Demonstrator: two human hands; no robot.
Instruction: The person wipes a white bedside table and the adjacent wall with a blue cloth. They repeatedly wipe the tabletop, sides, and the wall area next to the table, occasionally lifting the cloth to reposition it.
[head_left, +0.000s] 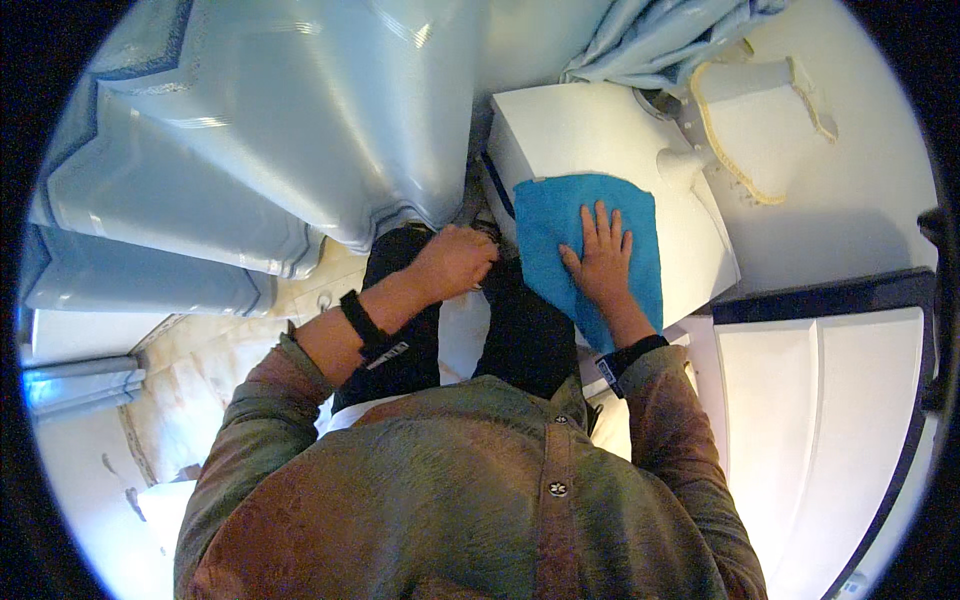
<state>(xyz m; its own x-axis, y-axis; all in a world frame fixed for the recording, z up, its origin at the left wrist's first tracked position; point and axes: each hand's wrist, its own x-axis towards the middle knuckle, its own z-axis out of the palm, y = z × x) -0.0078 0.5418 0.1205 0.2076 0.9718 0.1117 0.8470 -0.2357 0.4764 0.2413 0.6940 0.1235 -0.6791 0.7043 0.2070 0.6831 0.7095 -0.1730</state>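
Note:
A blue cloth (541, 225) lies spread over the near side of a white bedside cabinet (559, 127), its lower end hanging past the edge. My right hand (600, 259) rests flat on the cloth with the fingers apart, palm down. To the left, my left hand (459, 259) is curled loosely above my knees, beside the cabinet and near the curtain's hem; its fingertips are partly turned away, and nothing shows clearly in it. Both wrists wear dark bands.
Long pale blue curtains (300, 135) hang at the upper left. A table lamp with a cream fringed shade (757, 127) stands on the cabinet's far right. At the right is a white panel with a dark frame (825, 292). Marble-patterned floor (195, 375) shows at the lower left.

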